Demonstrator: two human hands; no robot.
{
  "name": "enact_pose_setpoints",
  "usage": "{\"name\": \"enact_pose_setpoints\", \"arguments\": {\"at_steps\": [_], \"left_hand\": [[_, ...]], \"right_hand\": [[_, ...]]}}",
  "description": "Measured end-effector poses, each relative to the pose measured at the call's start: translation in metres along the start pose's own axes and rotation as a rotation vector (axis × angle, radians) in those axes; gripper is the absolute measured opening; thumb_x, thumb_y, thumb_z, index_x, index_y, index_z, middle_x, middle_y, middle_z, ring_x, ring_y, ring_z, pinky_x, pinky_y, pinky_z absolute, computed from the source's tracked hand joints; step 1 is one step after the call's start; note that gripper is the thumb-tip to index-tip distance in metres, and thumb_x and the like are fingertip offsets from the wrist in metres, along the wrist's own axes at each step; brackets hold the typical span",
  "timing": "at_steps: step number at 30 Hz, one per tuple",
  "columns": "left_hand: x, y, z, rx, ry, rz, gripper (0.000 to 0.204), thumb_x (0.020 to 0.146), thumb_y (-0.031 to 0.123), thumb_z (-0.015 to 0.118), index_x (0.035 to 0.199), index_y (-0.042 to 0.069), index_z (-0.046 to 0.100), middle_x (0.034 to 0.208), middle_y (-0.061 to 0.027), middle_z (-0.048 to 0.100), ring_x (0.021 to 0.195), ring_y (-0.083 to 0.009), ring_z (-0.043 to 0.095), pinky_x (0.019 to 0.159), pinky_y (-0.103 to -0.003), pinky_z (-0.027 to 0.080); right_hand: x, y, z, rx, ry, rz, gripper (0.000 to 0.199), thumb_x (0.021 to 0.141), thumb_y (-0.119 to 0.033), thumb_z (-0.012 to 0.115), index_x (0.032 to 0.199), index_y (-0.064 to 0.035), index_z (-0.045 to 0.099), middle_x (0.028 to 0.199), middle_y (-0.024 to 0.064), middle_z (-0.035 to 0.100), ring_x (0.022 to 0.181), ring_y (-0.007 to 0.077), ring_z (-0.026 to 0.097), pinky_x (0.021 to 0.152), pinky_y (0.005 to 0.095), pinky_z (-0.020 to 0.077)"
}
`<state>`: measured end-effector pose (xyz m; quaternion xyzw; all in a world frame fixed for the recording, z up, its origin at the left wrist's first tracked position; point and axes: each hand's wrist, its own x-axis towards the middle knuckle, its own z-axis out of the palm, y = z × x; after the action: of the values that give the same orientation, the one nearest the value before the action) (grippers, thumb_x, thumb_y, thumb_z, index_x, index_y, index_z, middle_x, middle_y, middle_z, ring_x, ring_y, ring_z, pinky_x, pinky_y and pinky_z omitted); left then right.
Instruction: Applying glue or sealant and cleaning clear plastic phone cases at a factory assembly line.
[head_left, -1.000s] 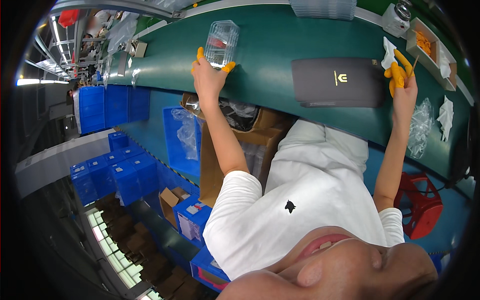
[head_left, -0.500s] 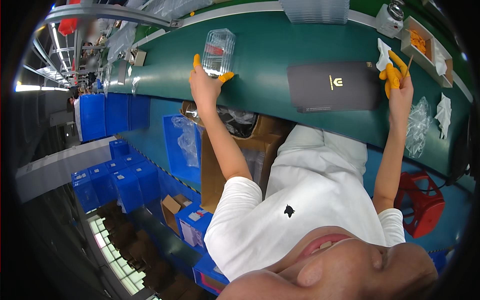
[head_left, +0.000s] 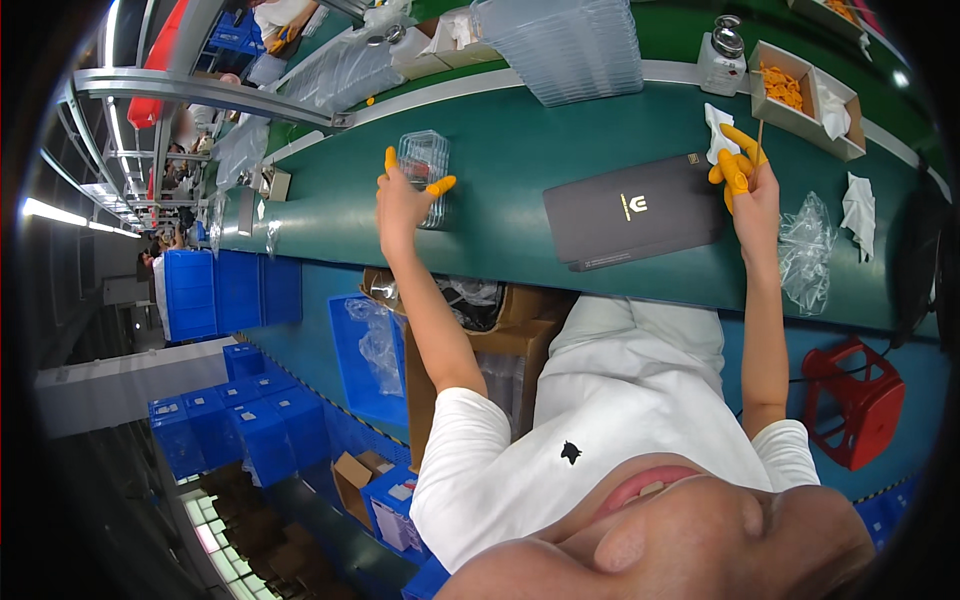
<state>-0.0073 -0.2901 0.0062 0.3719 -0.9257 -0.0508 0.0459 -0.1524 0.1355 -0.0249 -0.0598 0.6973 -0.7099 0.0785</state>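
Here, clear plastic tray (head_left: 424, 172) between left hand (head_left: 402, 203) fingers (head_left: 440, 186)

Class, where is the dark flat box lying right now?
In the head view, the dark flat box lies on the green belt between both hands, nearer the right hand.

Person wearing plain white short-sleeved cotton T-shirt (head_left: 620, 440), small black emblem showing on chest. Sleeves ending above elbows, forearms going bare. Light grey-white trousers (head_left: 640, 325) covering lap below shirt hem. Left hand (head_left: 402, 200) wearing orange rubber finger cots on thumb and forefinger tips (head_left: 440, 186), rest of hand uncovered. Right hand (head_left: 748, 185) wearing same orange cots over several fingertips (head_left: 730, 165). No watch or wristband showing on either wrist.
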Motion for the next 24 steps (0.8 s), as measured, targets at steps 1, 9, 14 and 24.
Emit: {"name": "enact_pose_setpoints", "arguments": {"at_steps": [1,9,14,24], "left_hand": [[0.012,0.002,0.002,0.038,-0.053,-0.025,0.102,0.059,0.05,0.084,0.132,-0.005,0.037,0.115,-0.0248,0.055,0.1,-0.0379,0.06,0.085,-0.045,0.05],[0.064,0.02,0.004,0.105,-0.16,-0.021,0.104,0.063,0.048,0.082,0.135,-0.009,0.031,0.114,-0.0298,0.058,0.102,-0.0367,0.062,0.083,-0.041,0.051],[0.058,0.037,-0.003,0.174,-0.168,-0.076,0.096,0.067,0.043,0.08,0.133,-0.008,0.034,0.113,-0.0282,0.059,0.102,-0.0354,0.062,0.084,-0.041,0.051],[0.053,0.04,-0.006,0.14,-0.139,-0.117,0.09,0.067,0.039,0.078,0.132,-0.005,0.036,0.123,-0.0288,0.051,0.102,-0.0383,0.06,0.086,-0.041,0.05]], "right_hand": [[0.0,0.0,0.0,0.0,-0.001,-0.003,0.039,0.09,0.0,0.051,0.129,-0.0016,0.05,0.087,0.0048,0.065,0.062,-0.0002,0.049,0.049,0.0137,0.0313],[0.0,-0.002,0.001,-0.002,-0.002,0.008,0.038,0.091,-0.002,0.053,0.129,-0.0016,0.05,0.084,0.0044,0.064,0.06,-0.0009,0.047,0.048,0.0136,0.0299],[0.0,-0.005,0.001,0.01,-0.014,0.004,0.037,0.092,-0.005,0.055,0.129,-0.002,0.051,0.083,0.0038,0.064,0.06,-0.0009,0.046,0.048,0.0142,0.0285],[-0.001,-0.003,0.0,-0.005,-0.013,0.0,0.037,0.092,-0.006,0.056,0.128,-0.0017,0.051,0.083,0.0038,0.063,0.062,-0.0001,0.046,0.049,0.0151,0.0289]]}}
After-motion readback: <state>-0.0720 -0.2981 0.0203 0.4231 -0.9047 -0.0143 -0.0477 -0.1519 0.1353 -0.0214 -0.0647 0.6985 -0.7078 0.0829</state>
